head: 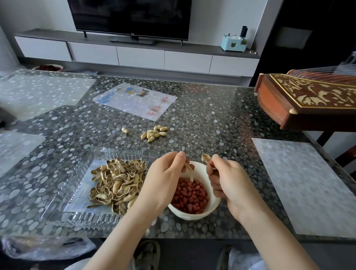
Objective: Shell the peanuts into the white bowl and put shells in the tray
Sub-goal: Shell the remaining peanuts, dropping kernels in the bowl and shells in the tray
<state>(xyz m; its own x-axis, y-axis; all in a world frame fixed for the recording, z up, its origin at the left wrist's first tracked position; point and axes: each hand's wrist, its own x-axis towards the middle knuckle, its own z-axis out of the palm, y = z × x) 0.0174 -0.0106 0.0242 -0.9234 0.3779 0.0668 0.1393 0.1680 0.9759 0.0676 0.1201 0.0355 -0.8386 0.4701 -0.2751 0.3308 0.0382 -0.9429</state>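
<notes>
Two hands meet low in the centre of the frame, above the white bowl (196, 216); the left hand (164, 179) has its fingers curled and pinches a thin shell piece (188, 166) over the bowl's far rim; the right hand (231, 179), just right of it, grips a shell half (205, 158) between thumb and fingers, its hollow end sticking up past the fingertips. The bowl stands on the pebble-patterned table (213, 117) and holds a heap of red-skinned kernels (190, 197); whether a kernel sits in either held shell I cannot tell. Touching or just beside the bowl, to its left, lies the clear glass tray (60, 199); a pile of empty shells (118, 183) fills its right part, near the left wrist. Higher, about mid-frame, a small cluster of unshelled peanuts (155, 132) rests on the table; a lone peanut (125, 130) lies a little to its left, apart from it. Further up sits a printed paper sheet (135, 100); a carved wooden zither (313, 97) juts in from the right edge; a dark television (130, 15) stands at the top, and a pale blue box (233, 43) to its right.
</notes>
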